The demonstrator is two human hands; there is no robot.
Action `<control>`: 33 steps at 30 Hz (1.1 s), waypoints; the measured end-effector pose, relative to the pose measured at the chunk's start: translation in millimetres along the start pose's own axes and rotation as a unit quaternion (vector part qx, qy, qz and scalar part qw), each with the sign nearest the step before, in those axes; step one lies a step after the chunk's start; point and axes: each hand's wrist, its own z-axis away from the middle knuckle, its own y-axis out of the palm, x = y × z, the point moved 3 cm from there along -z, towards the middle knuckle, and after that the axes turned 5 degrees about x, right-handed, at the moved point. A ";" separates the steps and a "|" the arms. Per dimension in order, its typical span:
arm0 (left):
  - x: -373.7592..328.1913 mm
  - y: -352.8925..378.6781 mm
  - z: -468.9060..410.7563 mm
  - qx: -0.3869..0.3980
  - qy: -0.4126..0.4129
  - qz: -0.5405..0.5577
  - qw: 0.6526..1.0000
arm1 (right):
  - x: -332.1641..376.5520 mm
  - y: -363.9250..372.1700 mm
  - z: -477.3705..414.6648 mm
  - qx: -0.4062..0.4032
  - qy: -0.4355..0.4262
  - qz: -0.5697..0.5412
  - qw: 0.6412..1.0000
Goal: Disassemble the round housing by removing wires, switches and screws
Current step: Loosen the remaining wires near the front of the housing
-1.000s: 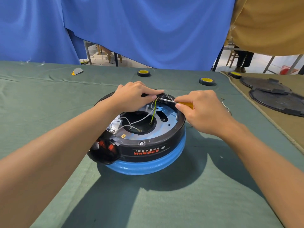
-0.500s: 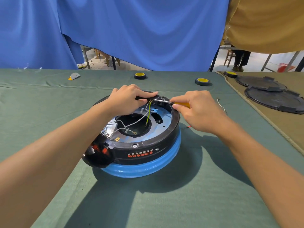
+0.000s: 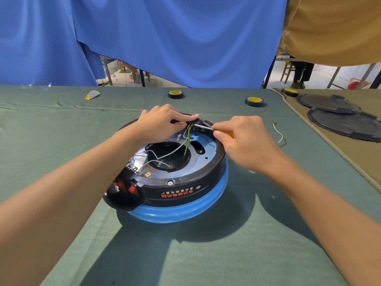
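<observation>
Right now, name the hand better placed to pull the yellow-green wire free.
Left, probably. The left hand grips the round housing at its far rim, right by the yellow-green wire's upper end; the right hand is occupied holding the screwdriver.

A bare left forearm [image 3: 72, 186] fills the lower left of the frame and a bare right forearm [image 3: 319, 203] the lower right. The left hand [image 3: 158, 124] and right hand [image 3: 245, 139], at centre, are likewise bare.

Mostly hidden in right hand [image 3: 245, 142]: screwdriver handle [image 3: 226, 133]; under left hand [image 3: 158, 124]: housing [image 3: 185, 179] far rim; cropped at right edge: black discs [image 3: 346, 124].
</observation>
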 end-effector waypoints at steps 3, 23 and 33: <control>0.9 -0.5 0.4 0.008 -0.002 0.021 1.000 | 0.5 2.3 0.9 -0.012 0.000 0.015 1.000; -4.4 -2.4 5.6 0.043 -0.008 -0.008 0.999 | -23.2 0.9 -10.3 0.041 0.027 -0.073 0.996; -5.9 -3.7 7.0 0.037 -0.003 0.004 0.999 | -33.6 -4.1 -19.8 0.121 0.088 -0.250 0.957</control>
